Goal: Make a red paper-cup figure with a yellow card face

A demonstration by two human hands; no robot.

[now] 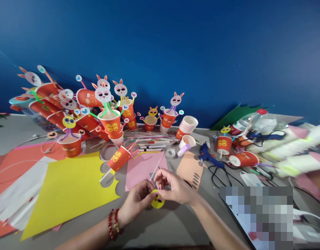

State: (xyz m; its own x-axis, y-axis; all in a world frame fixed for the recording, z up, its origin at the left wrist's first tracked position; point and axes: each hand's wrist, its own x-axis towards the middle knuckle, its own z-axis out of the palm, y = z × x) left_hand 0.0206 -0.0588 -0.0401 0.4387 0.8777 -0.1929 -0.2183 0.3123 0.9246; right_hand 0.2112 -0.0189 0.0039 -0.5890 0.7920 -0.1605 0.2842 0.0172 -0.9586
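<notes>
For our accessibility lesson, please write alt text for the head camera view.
Two bare hands, left and right, hold a small yellow paper face above a grey table. Behind them stand red paper cups with animal faces; a yellow sheet lies left.

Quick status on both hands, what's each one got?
Left hand: pinching the left side of the yellow paper disc.
Right hand: fingers curled at the disc's upper edge; its exact grip can't be told.

Red paper cups (109,115) | gold double-happiness sign 囍 (113,126) | bottle label (237,127): unreadable
</notes>
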